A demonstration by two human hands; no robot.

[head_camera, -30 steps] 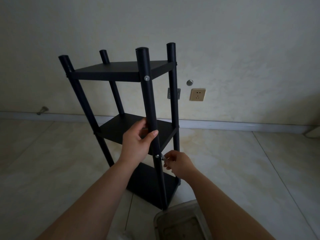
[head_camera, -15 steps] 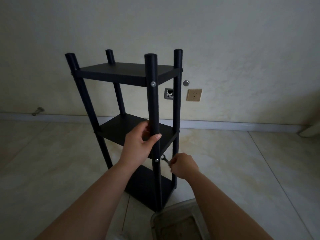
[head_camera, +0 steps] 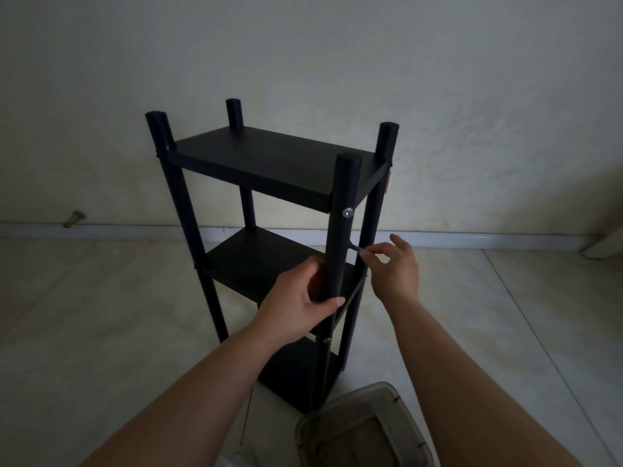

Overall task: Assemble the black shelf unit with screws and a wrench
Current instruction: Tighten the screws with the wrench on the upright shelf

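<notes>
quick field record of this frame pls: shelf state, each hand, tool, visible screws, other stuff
shelf: black shelf upright on floor, three boards, four posts
left hand: left hand grips front post at middle-board height
right hand: right hand pinches wrench beside that post
screws: upper screw below top board; lower screw further down
other: plastic box on floor near shelf foot

Dim, underexposed, wide-angle curvature at edges.

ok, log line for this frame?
left hand: grips front post of black three-tier shelf unit | right hand: pinches small metal wrench
</notes>
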